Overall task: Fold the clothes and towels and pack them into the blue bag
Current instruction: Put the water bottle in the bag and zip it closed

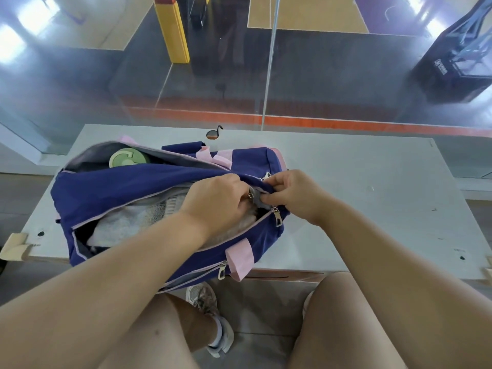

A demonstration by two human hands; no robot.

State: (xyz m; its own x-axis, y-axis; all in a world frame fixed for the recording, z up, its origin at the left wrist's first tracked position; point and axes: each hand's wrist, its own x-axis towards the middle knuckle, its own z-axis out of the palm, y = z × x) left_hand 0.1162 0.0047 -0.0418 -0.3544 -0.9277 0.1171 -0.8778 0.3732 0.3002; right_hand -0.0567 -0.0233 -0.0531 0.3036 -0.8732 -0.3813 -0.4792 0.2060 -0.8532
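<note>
Both left hand (213, 199) and right hand (291, 193) pinch the blue bag's (119, 187) zipper, towel (127, 222) beneath.

- tabletop (372, 198): white, scuffed, dark specks along the right edge
- round cable hole (212, 134) at its far edge, black hook (219, 127) rising beside it
- tan corner bracket (16, 246) at the near-left corner
- glass panel (80, 89) right behind the tabletop, vertical seam (269, 75) near centre, glare patches top left and top right
- through the glass: sports court below, with grey floor, a wood section (306, 14) and an orange line (346, 121)
- yellow padded post (173, 30), upright, top left of centre
- dark hoop base (458, 67) at right, white lettering unreadable
- grey sneaker (202, 296) on the grey floor (253, 342) under the tabletop
</note>
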